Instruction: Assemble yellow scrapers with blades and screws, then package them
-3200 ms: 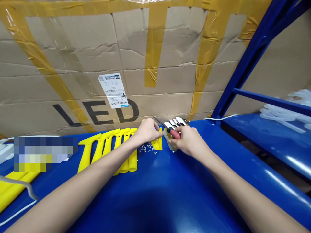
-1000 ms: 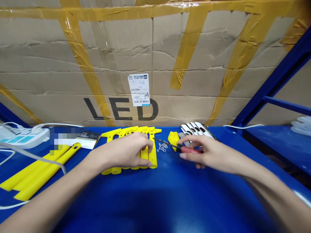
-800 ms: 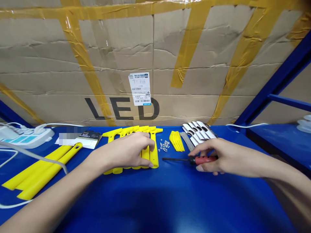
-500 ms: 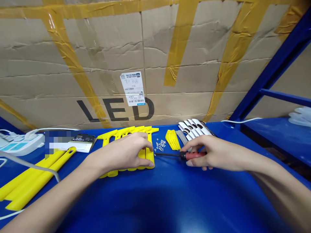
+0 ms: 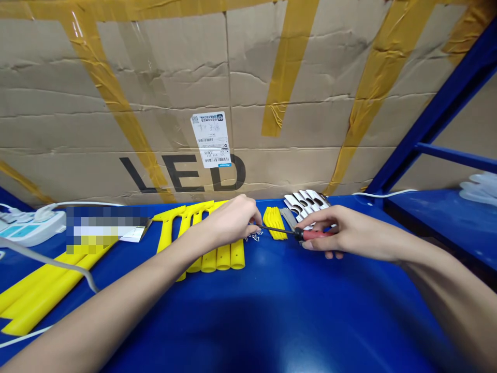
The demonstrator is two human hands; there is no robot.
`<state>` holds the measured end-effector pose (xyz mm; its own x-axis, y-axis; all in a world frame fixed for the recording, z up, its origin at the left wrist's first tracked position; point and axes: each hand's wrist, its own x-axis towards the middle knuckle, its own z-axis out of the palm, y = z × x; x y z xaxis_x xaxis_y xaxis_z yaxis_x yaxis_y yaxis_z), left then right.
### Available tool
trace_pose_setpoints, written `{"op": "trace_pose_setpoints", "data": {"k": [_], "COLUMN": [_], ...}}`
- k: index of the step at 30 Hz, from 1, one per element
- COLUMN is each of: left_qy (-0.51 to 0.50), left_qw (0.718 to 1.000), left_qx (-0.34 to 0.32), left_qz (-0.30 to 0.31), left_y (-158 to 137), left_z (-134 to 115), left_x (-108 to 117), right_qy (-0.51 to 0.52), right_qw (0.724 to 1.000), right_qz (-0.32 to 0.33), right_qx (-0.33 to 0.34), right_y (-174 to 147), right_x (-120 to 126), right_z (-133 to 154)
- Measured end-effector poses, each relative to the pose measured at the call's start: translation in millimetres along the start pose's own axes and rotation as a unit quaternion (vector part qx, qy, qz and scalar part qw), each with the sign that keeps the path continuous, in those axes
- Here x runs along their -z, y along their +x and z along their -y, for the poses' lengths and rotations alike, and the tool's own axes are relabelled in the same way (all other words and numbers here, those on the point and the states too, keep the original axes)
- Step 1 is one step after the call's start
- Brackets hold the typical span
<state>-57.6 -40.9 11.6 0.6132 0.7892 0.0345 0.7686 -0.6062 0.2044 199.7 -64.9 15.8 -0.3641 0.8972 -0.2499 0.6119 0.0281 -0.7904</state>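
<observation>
The fingers of the right hand grip the red-handled screwdriver, its tip at the left hand. The left fingers curl over small screws on the table, between yellow handles and small yellow pieces; whether they pinch 1 cannot be told. A light grip, steady tip and gentle fingertips should avoid scattering them.

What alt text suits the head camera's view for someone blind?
A person's right hand holds a red-handled screwdriver, its tip by the left hand, near loose screws. Yellow handles lie on a blue table before a cardboard box.
</observation>
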Motion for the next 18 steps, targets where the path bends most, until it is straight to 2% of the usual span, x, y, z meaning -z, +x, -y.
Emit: {"op": "trace_pose_setpoints", "data": {"k": [6, 10, 15, 18], "left_qy": [-0.001, 0.01, 0.029, 0.039], "left_qw": [1.0, 1.0, 0.999, 0.999], "left_qx": [-0.006, -0.009, -0.013, 0.011], "left_qz": [0.009, 0.014, 0.009, -0.015], "left_y": [15, 16, 10, -3], "left_z": [-3, 1, 7, 10], "left_x": [-2, -4, -1, 9], "right_qy": [-0.012, -0.01, -0.01, 0.015], "right_qw": [0.999, 0.999, 0.999, 1.0], "right_qz": [0.045, 0.042, 0.03, 0.027], "right_qx": [-0.011, -0.011, -0.01, -0.003], "right_y": [-6, -8, -7, -6], "right_x": [15, 18, 18, 14], "right_z": [-1, -1, -3, -2]}}
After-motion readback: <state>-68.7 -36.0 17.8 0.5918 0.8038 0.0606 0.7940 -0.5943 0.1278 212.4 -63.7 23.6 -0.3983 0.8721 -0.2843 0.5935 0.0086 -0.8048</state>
